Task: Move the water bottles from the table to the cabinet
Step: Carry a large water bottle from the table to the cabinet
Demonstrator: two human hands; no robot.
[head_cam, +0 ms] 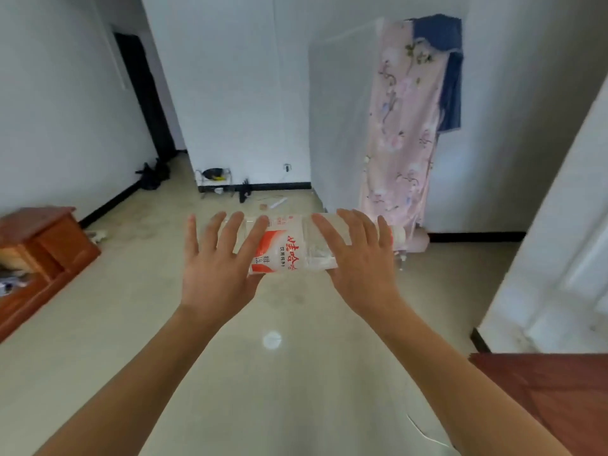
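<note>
A large clear water bottle (289, 248) with a red and white label lies on its side in the air, cap end pointing right. My left hand (217, 268) is against its bottom end with fingers spread, and my right hand (358, 258) covers its upper part near the neck, fingers also spread. Both hands carry the bottle between them at chest height over the floor. A low reddish wooden cabinet (42, 248) stands at the left edge. A corner of a dark wooden table (552, 396) shows at the lower right.
Pale tiled floor (279, 373) stretches ahead. A white wardrobe with pink floral cloth (398, 126) and a blue garment stands at the back right. A dark doorway (141, 93) opens at the back left. Small clutter lies by the far wall (230, 185).
</note>
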